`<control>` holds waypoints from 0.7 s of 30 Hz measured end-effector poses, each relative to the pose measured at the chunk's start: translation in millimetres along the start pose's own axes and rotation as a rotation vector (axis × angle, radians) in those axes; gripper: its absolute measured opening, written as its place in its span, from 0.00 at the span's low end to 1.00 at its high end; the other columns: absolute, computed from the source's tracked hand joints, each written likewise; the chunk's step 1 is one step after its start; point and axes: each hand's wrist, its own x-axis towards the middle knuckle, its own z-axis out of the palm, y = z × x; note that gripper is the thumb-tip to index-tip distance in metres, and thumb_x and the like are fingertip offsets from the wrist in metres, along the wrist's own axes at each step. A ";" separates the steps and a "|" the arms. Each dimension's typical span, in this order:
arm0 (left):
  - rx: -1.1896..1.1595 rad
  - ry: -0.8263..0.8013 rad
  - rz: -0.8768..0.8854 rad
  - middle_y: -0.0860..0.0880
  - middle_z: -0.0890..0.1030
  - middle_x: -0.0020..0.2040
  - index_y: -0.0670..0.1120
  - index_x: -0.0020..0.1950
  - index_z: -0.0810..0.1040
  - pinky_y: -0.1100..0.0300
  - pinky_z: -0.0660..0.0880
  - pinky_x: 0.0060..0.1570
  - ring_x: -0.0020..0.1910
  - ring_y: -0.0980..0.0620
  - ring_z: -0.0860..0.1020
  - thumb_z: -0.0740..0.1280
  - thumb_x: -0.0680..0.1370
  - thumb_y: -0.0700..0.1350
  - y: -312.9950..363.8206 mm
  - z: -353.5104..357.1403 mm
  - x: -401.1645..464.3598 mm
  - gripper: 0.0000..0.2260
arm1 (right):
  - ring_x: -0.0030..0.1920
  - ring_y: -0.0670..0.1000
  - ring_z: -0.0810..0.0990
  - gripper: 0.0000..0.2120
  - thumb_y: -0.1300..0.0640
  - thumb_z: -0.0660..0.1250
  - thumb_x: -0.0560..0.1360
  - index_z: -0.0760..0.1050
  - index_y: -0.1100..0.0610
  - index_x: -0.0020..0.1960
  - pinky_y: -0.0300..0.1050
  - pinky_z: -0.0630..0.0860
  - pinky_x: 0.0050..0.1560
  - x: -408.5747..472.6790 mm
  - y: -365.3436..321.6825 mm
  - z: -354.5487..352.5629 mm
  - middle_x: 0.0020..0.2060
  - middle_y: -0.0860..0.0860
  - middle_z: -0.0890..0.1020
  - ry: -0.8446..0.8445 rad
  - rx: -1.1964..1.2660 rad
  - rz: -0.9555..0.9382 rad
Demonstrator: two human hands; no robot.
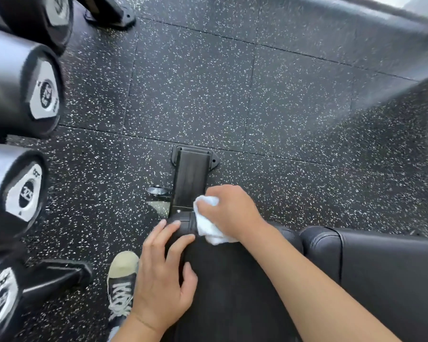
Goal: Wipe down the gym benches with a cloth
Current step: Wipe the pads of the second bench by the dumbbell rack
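A black padded gym bench (232, 292) runs from the bottom of the head view up to its far end near the middle. My right hand (232, 211) grips a bunched white cloth (208, 223) and presses it on the far end of the pad. My left hand (163, 272) lies on the pad's left edge with its fingers nearly straight, thumb on top of the pad. Beyond the pad, the bench's black metal leg and foot (190, 178) stand on the floor. A second black pad (381, 280) adjoins on the right.
Several black dumbbells (22, 193) sit on a rack along the left edge. A rack foot (109, 13) stands at the top left. The floor (232, 95) is black speckled rubber tile. My sneaker (121, 285) stands left of the bench.
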 end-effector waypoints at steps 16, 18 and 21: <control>0.062 0.082 -0.234 0.47 0.70 0.74 0.47 0.75 0.68 0.52 0.73 0.63 0.70 0.44 0.72 0.65 0.73 0.53 13.4 0.8 -7.4 0.30 | 0.38 0.58 0.76 0.18 0.44 0.65 0.75 0.67 0.55 0.34 0.48 0.67 0.36 -4.1 -1.9 10.4 0.29 0.50 0.74 0.111 -0.073 -0.146; 0.030 0.124 -0.389 0.50 0.72 0.70 0.47 0.76 0.67 0.50 0.76 0.59 0.68 0.47 0.73 0.64 0.74 0.58 18.7 2.7 -14.7 0.31 | 0.38 0.59 0.76 0.16 0.47 0.66 0.74 0.68 0.56 0.34 0.47 0.67 0.35 1.4 -33.7 19.7 0.29 0.51 0.75 0.069 -0.081 -0.198; 0.030 0.123 -0.636 0.52 0.76 0.66 0.48 0.75 0.68 0.48 0.78 0.56 0.65 0.49 0.75 0.58 0.78 0.65 28.5 9.0 -33.6 0.31 | 0.33 0.59 0.76 0.09 0.53 0.67 0.69 0.72 0.57 0.34 0.47 0.75 0.32 8.9 -63.0 16.6 0.27 0.54 0.78 -0.067 -0.225 -0.226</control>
